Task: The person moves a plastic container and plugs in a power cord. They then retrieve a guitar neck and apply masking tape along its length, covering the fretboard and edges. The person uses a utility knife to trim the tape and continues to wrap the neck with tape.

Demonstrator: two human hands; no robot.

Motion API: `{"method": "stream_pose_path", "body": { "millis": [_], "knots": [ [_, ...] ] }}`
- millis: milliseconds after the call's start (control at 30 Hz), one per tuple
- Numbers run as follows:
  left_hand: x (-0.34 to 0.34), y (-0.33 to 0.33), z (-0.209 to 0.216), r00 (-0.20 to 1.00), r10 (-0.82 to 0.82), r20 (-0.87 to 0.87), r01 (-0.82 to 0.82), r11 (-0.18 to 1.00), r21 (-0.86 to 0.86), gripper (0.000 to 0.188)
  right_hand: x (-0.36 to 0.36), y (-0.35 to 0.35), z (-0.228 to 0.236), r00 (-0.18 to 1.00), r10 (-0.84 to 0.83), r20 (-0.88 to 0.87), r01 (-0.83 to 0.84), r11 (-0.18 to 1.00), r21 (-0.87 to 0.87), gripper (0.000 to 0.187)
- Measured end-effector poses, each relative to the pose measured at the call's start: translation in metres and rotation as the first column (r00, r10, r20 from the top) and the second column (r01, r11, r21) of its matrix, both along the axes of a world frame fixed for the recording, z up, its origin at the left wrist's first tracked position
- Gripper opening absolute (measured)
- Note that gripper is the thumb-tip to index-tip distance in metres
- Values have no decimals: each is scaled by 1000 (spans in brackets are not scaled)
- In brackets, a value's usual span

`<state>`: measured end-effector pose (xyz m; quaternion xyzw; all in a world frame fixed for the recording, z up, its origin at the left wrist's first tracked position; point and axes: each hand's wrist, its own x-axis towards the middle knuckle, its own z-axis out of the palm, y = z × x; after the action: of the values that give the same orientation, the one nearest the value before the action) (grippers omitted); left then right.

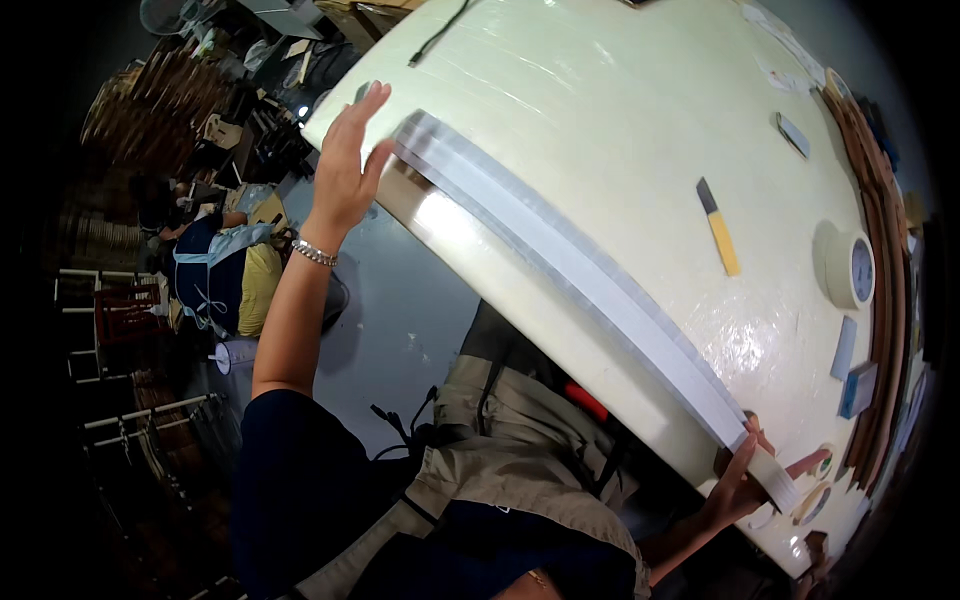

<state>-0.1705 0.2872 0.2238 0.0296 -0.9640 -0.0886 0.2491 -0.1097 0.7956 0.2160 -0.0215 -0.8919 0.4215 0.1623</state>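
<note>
A long strip of grey-white tape runs along the near edge of a big cream-coloured table. My left hand is spread flat at the strip's far end, fingers apart, pressing near the table's corner. My right hand grips a roll of tape at the strip's near end, with the tape pulled out from it along the edge.
On the table lie a yellow-handled utility knife, a large tape roll, small blue-grey blocks and more tape rolls at the right. Wooden strips line the far right edge. A black cable lies at the top. A person sits on the floor at left.
</note>
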Motion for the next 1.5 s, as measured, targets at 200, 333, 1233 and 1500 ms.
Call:
{"method": "stream_pose_path", "body": {
  "millis": [200, 333, 1233, 1500],
  "knots": [
    [9, 20, -29, 972, -230, 52, 226, 971, 81, 66, -5, -4, -7, 994, -105, 21, 104, 994, 44, 26],
    [10, 26, -19, 976, -174, 129, 175, 985, 10, 69, -10, -17, -4, 989, -136, -64, 142, 986, 89, 37],
    [-119, 255, 23, 859, -297, 417, 228, 951, 208, 26, -14, -19, -21, 964, -95, -250, 143, 972, 184, 11],
    [33, 255, 17, 806, -557, 200, 62, 416, 907, 48, -13, -19, -14, 979, -115, -168, 148, 969, 196, 48]
  ]
}}
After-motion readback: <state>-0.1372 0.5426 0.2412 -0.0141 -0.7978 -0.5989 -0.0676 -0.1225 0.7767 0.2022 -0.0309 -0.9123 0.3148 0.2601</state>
